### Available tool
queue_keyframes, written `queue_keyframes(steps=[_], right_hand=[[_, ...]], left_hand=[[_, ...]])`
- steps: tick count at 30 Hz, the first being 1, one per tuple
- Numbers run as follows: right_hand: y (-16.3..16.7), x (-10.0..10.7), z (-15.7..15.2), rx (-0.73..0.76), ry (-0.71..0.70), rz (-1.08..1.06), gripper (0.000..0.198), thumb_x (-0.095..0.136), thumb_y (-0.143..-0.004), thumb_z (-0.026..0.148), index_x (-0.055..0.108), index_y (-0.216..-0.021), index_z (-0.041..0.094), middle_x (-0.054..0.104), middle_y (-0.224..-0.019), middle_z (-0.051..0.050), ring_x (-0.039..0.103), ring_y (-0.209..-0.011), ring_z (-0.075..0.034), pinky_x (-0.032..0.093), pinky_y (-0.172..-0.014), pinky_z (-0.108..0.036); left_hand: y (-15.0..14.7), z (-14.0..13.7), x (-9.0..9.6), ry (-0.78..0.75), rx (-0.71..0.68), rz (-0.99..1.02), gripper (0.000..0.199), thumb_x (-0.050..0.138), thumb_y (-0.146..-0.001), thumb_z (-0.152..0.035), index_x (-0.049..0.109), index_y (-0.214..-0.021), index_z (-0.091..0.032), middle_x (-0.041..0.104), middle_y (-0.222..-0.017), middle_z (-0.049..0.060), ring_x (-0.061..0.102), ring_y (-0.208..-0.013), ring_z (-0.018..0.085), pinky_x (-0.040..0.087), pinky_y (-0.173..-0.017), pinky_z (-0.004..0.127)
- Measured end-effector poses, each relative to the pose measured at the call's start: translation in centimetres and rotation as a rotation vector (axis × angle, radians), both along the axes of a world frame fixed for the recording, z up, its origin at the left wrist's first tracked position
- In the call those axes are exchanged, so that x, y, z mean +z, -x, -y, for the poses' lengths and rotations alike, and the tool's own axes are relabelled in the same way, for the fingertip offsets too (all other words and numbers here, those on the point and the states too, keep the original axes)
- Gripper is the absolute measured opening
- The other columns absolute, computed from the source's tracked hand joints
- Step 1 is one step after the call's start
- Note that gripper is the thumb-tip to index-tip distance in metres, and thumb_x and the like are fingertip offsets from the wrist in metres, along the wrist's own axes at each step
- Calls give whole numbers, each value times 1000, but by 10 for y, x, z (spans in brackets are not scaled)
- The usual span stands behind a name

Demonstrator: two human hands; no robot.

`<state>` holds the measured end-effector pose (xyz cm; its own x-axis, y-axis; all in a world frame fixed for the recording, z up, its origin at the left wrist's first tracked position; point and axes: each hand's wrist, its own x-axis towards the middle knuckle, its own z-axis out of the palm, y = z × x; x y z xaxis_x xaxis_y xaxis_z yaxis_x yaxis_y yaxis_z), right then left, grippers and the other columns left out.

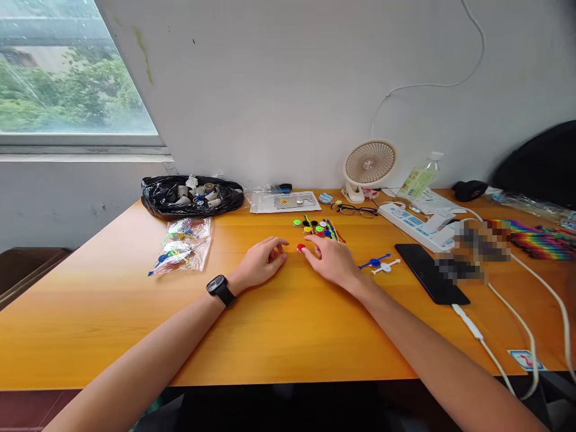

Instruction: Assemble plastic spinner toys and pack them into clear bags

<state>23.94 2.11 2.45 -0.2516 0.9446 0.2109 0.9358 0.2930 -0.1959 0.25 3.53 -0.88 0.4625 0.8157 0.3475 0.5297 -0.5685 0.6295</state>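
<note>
My right hand rests low over the wooden table, its thumb and index finger closed around a small red disc-shaped piece. Facing it, my left hand has loosely curled fingers, the thumb apart from the index finger, and nothing shows between them. Just beyond my right hand lies a cluster of small coloured discs, among them a green one and a white one, with thin coloured strips. Right of that hand lie a blue arrow-shaped piece and a white one.
Clear plastic bags of coloured parts and a black bag lie at the left. Along the back are a flat packet, glasses and a fan. A phone, power strip and bottle occupy the right.
</note>
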Motion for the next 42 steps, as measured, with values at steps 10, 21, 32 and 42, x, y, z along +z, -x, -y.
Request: queue_keyframes(steps=[10, 21, 32, 42], right_hand=[[-9, -3, -3, -77, 60, 220, 36, 48, -104, 45, 74, -108, 19, 78, -101, -13, 74, -97, -28, 48, -79, -33], [-11, -4, -8, -91, 38, 171, 37, 44, -107, 36, 66, -136, 24, 79, -110, -12, 74, -100, -28, 49, -81, -33], [-19, -9, -14, 11, 14, 98, 26, 47, -107, 30, 73, -107, 25, 78, -102, -5, 72, -93, -23, 43, -75, -30], [-4, -3, -1, 372, -177, -343, 14, 47, -107, 26, 59, -100, 22, 69, -113, -9, 59, -113, -25, 43, -104, -40]], left_hand=[[-6, 14, 9, -204, -235, -313, 64, 48, -107, -49, 28, -166, -33, 38, -169, 6, 46, -140, 35, 36, -117, 55], [-8, 16, 10, -192, -179, -121, 30, 56, -103, -28, 66, -132, -24, 71, -126, 9, 62, -114, 26, 48, -105, 43], [-7, 8, 3, -118, -117, -26, 18, 59, -101, -22, 71, -114, -23, 74, -110, 5, 66, -102, 23, 50, -95, 37], [-2, 13, 15, 41, 32, 284, 29, 67, -99, -40, 71, -121, -22, 75, -121, 8, 68, -104, 22, 54, -93, 35]])
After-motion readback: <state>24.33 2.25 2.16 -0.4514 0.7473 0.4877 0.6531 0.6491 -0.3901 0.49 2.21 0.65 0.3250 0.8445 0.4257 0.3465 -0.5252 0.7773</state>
